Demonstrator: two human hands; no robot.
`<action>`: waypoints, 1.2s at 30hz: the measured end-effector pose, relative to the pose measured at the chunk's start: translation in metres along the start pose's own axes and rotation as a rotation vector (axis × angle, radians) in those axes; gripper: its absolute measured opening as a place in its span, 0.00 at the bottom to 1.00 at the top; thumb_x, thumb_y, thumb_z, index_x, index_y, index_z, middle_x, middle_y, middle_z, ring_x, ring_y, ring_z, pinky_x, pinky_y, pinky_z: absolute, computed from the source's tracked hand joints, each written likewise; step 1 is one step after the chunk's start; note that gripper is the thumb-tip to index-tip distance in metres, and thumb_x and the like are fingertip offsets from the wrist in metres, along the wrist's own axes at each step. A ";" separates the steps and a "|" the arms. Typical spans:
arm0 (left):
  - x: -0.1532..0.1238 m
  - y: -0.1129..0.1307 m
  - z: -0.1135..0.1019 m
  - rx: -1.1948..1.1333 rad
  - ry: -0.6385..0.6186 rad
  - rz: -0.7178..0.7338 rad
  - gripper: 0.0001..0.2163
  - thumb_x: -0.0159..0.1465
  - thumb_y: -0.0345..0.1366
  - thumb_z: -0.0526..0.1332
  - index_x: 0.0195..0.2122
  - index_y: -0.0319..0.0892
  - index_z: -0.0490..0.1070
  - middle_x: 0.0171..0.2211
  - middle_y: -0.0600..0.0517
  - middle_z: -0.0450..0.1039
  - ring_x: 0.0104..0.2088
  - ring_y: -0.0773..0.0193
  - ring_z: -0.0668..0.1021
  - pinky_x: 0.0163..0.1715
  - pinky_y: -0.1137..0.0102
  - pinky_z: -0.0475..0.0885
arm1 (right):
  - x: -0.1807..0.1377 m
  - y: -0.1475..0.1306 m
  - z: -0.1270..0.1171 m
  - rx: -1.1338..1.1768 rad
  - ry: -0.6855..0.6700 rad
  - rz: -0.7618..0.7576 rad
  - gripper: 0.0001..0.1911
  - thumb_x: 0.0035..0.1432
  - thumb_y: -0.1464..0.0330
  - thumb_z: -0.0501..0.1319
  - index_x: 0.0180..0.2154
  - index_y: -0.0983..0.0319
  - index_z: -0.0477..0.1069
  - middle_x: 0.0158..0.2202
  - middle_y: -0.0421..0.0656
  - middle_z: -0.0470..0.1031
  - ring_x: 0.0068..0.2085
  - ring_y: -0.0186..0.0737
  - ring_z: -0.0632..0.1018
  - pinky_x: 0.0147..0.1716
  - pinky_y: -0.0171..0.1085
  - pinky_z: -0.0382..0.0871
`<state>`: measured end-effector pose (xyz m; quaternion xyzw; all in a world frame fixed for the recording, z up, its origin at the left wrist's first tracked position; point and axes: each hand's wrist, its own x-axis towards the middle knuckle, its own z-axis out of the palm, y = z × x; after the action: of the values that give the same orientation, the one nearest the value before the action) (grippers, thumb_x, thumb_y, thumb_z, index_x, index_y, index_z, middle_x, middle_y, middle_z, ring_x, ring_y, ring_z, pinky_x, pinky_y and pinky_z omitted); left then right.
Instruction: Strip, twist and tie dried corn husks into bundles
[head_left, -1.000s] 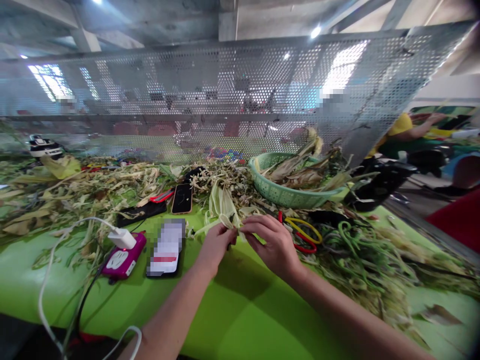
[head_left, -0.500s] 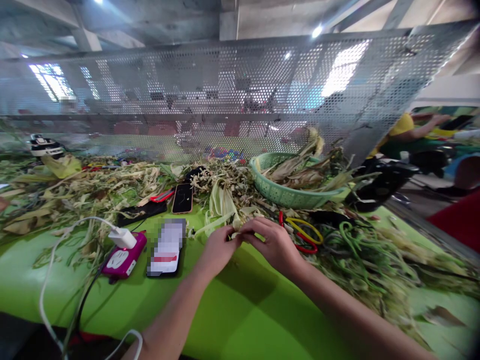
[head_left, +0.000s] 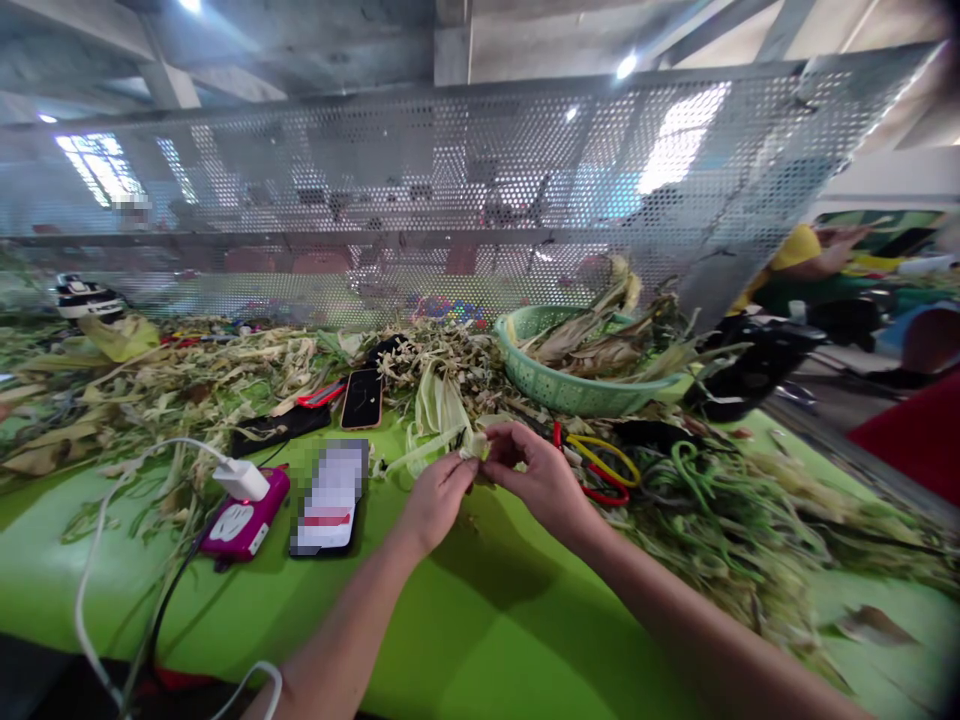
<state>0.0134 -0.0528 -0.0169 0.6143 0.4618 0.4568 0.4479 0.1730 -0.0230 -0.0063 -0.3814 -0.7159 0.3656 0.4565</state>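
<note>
Your hands [head_left: 439, 500] both pinch pale husk [head_left: 473, 446] — left of them, the near phone screen [head_left: 330, 500] is blurred, unreadable.

A bright green tabletop [head_left: 480, 630] spreads beneath everything; to the left of the left hand [head_left: 439, 495] lies a phone with a pale screen [head_left: 330, 500], and farther left a magenta power adapter [head_left: 246, 515]. Ahead of that hand and to its left are a dark-screened phone [head_left: 362, 400], a flat black item [head_left: 277, 430] and a wide litter of dried plant scraps [head_left: 150, 390]. Beyond the right hand [head_left: 536, 475] sits a pale green basket [head_left: 585, 390], while a tool with red and yellow handles [head_left: 609, 478] lies just to its right, before a heap of greenish strands [head_left: 697, 500].
</note>
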 end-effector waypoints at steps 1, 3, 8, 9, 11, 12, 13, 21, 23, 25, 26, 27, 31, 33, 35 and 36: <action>0.000 -0.001 0.000 -0.022 -0.012 -0.010 0.14 0.64 0.43 0.53 0.28 0.40 0.70 0.27 0.52 0.68 0.30 0.63 0.68 0.32 0.69 0.62 | 0.000 -0.001 0.000 0.056 -0.022 0.015 0.16 0.51 0.68 0.64 0.44 0.60 0.69 0.31 0.39 0.71 0.32 0.36 0.72 0.33 0.35 0.68; 0.000 -0.001 0.000 -0.067 -0.049 -0.034 0.14 0.64 0.43 0.53 0.31 0.40 0.71 0.28 0.51 0.69 0.30 0.63 0.68 0.32 0.69 0.62 | -0.001 -0.003 0.000 0.152 -0.047 0.064 0.17 0.52 0.66 0.64 0.45 0.61 0.70 0.33 0.42 0.73 0.35 0.37 0.73 0.34 0.36 0.69; -0.001 0.008 0.002 -0.197 -0.102 -0.128 0.15 0.62 0.44 0.54 0.34 0.39 0.76 0.30 0.50 0.74 0.32 0.63 0.71 0.35 0.70 0.64 | -0.001 -0.011 -0.002 0.317 -0.014 0.157 0.12 0.51 0.61 0.66 0.34 0.62 0.74 0.31 0.42 0.75 0.31 0.37 0.74 0.32 0.37 0.71; -0.001 0.010 0.002 -0.233 -0.093 -0.153 0.15 0.62 0.44 0.55 0.33 0.39 0.76 0.30 0.50 0.74 0.32 0.64 0.71 0.35 0.70 0.64 | -0.001 -0.013 -0.003 0.348 -0.025 0.156 0.12 0.50 0.61 0.67 0.33 0.62 0.74 0.31 0.43 0.75 0.30 0.37 0.74 0.31 0.37 0.71; -0.001 0.012 0.002 -0.313 -0.067 -0.212 0.15 0.60 0.44 0.56 0.31 0.39 0.77 0.29 0.50 0.75 0.31 0.65 0.72 0.34 0.71 0.65 | -0.001 -0.014 -0.004 0.383 -0.058 0.148 0.12 0.50 0.60 0.67 0.32 0.61 0.74 0.32 0.43 0.75 0.29 0.36 0.73 0.29 0.37 0.70; -0.002 0.012 0.002 -0.352 -0.053 -0.241 0.14 0.59 0.44 0.57 0.31 0.39 0.77 0.28 0.50 0.75 0.30 0.65 0.72 0.33 0.71 0.65 | 0.000 -0.013 -0.005 0.388 -0.071 0.142 0.12 0.50 0.60 0.68 0.32 0.61 0.74 0.32 0.43 0.75 0.29 0.36 0.73 0.29 0.36 0.70; -0.002 0.012 0.002 -0.391 -0.043 -0.266 0.14 0.58 0.44 0.58 0.31 0.39 0.77 0.27 0.51 0.75 0.30 0.65 0.72 0.32 0.72 0.65 | 0.000 -0.013 -0.006 0.389 -0.079 0.138 0.12 0.50 0.60 0.68 0.31 0.61 0.74 0.31 0.42 0.75 0.29 0.35 0.73 0.29 0.36 0.70; 0.002 0.002 0.003 -0.453 -0.084 -0.273 0.15 0.57 0.45 0.61 0.36 0.38 0.76 0.26 0.52 0.73 0.28 0.67 0.72 0.30 0.72 0.65 | 0.002 -0.011 -0.007 0.342 -0.204 0.149 0.10 0.51 0.62 0.67 0.31 0.63 0.75 0.28 0.40 0.74 0.30 0.34 0.73 0.33 0.35 0.68; 0.003 -0.001 0.003 -0.408 -0.072 -0.254 0.13 0.56 0.43 0.62 0.36 0.39 0.75 0.26 0.53 0.71 0.28 0.68 0.71 0.30 0.72 0.63 | 0.003 -0.012 -0.005 0.309 -0.184 0.155 0.10 0.50 0.63 0.68 0.31 0.63 0.74 0.28 0.40 0.74 0.30 0.35 0.73 0.33 0.35 0.68; 0.004 -0.003 0.002 -0.358 -0.045 -0.235 0.10 0.57 0.42 0.61 0.32 0.39 0.74 0.26 0.54 0.69 0.28 0.68 0.68 0.29 0.72 0.61 | 0.003 -0.013 -0.005 0.248 -0.150 0.150 0.09 0.49 0.64 0.68 0.30 0.63 0.73 0.27 0.39 0.73 0.30 0.34 0.73 0.32 0.35 0.68; 0.004 -0.004 0.002 -0.341 -0.032 -0.227 0.10 0.57 0.41 0.60 0.30 0.39 0.73 0.26 0.54 0.68 0.27 0.69 0.67 0.28 0.72 0.60 | 0.003 -0.012 -0.005 0.211 -0.136 0.139 0.08 0.49 0.65 0.67 0.29 0.63 0.72 0.26 0.38 0.72 0.29 0.33 0.72 0.31 0.34 0.67; 0.003 -0.004 0.001 -0.325 -0.027 -0.217 0.09 0.58 0.40 0.59 0.29 0.39 0.72 0.25 0.54 0.67 0.27 0.69 0.66 0.28 0.72 0.59 | 0.003 -0.012 -0.005 0.175 -0.126 0.126 0.08 0.50 0.66 0.67 0.29 0.63 0.72 0.26 0.38 0.71 0.28 0.33 0.72 0.30 0.34 0.67; 0.002 -0.001 -0.002 -0.248 -0.073 -0.173 0.07 0.58 0.35 0.55 0.30 0.40 0.72 0.25 0.55 0.65 0.27 0.68 0.65 0.29 0.71 0.58 | 0.002 -0.010 -0.005 0.074 -0.094 0.074 0.04 0.51 0.69 0.64 0.30 0.63 0.71 0.26 0.38 0.70 0.27 0.33 0.71 0.27 0.32 0.66; 0.002 0.001 -0.004 -0.215 -0.110 -0.160 0.08 0.57 0.33 0.54 0.32 0.40 0.73 0.26 0.54 0.66 0.29 0.67 0.66 0.30 0.71 0.59 | 0.002 -0.009 -0.006 0.038 -0.078 0.057 0.03 0.51 0.70 0.63 0.29 0.62 0.70 0.26 0.38 0.70 0.26 0.33 0.71 0.25 0.32 0.66; 0.002 0.003 -0.006 -0.203 -0.131 -0.150 0.10 0.57 0.33 0.53 0.34 0.39 0.73 0.27 0.53 0.67 0.29 0.67 0.67 0.31 0.70 0.60 | 0.002 -0.009 -0.007 -0.003 -0.066 0.041 0.02 0.51 0.72 0.62 0.29 0.62 0.69 0.25 0.37 0.69 0.25 0.32 0.70 0.25 0.32 0.66; 0.003 0.003 -0.006 -0.199 -0.141 -0.145 0.11 0.58 0.33 0.53 0.35 0.39 0.73 0.27 0.53 0.67 0.30 0.66 0.67 0.31 0.70 0.60 | 0.002 -0.008 -0.007 -0.032 -0.062 0.031 0.02 0.51 0.72 0.62 0.28 0.62 0.69 0.25 0.37 0.69 0.25 0.32 0.70 0.25 0.32 0.65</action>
<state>0.0082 -0.0498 -0.0128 0.5622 0.4249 0.4227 0.5699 0.1775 -0.0241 0.0040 -0.3881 -0.7295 0.3730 0.4221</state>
